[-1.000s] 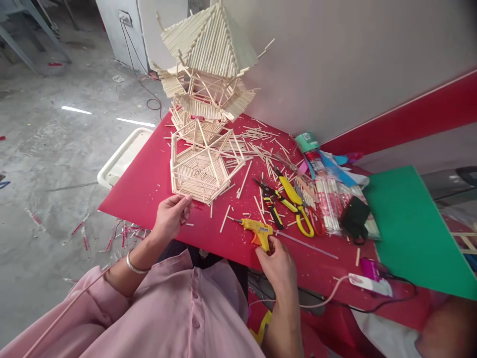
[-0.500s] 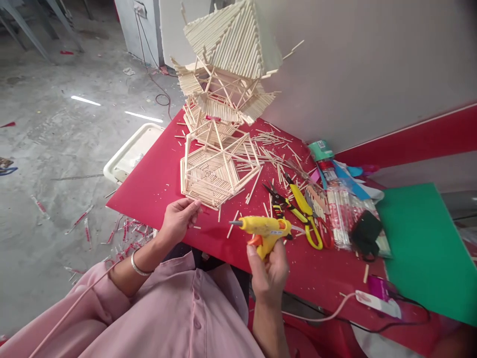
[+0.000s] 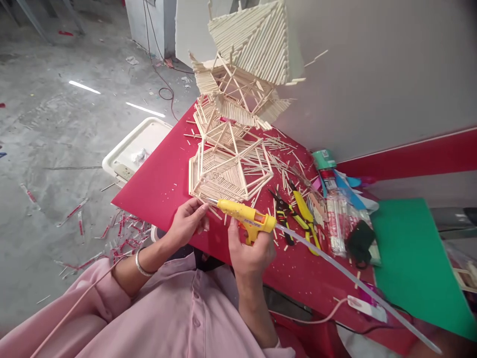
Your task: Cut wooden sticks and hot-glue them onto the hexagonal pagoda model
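My right hand (image 3: 251, 253) is wrapped round the grip of a yellow hot glue gun (image 3: 244, 216), and a long clear glue stick (image 3: 346, 273) trails from its back. The metal nozzle points left, close to the fingertips of my left hand (image 3: 188, 221). Those fingers are pinched together at the near edge of a hexagonal stick frame (image 3: 219, 181) with a patterned stick base; what they hold is too small to make out. Behind the frame rises a tiered stick model (image 3: 253, 49) with a slatted roof.
Loose sticks (image 3: 281, 149) lie on the red table (image 3: 160, 184). To the right are black-and-yellow pliers (image 3: 283, 211), yellow cutters (image 3: 303, 206), packed sticks (image 3: 337, 219), a white power strip (image 3: 367, 308) and a green board (image 3: 413, 258). Wrappers (image 3: 122, 226) litter the floor.
My right hand has brought the glue gun left and tilted it, its nozzle now by my left fingertips. My left hand stays near the frame's edge. The view has shifted slightly.
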Motion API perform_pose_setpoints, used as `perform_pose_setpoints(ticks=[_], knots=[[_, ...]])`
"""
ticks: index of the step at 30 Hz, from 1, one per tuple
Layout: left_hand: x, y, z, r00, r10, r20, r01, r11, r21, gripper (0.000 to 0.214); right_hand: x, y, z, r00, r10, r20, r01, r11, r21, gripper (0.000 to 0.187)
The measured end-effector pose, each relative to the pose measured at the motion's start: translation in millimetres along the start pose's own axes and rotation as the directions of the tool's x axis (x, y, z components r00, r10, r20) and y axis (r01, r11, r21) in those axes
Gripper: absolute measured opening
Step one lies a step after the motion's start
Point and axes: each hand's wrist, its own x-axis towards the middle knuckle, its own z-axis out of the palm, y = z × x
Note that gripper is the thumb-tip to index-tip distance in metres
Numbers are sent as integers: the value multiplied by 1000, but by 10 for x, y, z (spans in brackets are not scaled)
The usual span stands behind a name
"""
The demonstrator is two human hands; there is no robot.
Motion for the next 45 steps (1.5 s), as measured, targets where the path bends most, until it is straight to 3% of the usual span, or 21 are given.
perform_pose_setpoints(ticks=[10,16,22,35,45], knots=[[-26,-15,-13,999,36,-31,-37,998,-43,45,-88,280,-170,998,7,59,4,983,-183,28],[-27,-31,6,996,62,-57,-65,997,-40,45,-219,324,-198,986,91,140,-64,980,-187,25],[-29,-39,12,995,66,-72,-69,997,-33,44,-256,344,-164,984,87,154,-57,980,-188,29],[-10,-77,3,993,78,-87,-80,997,-21,41,-252,348,-158,988,65,143,-39,983,-179,26],[-16,-80,29,986,69,-154,-73,997,-21,41,-342,335,-168,998,49,50,-40,985,-169,27]])
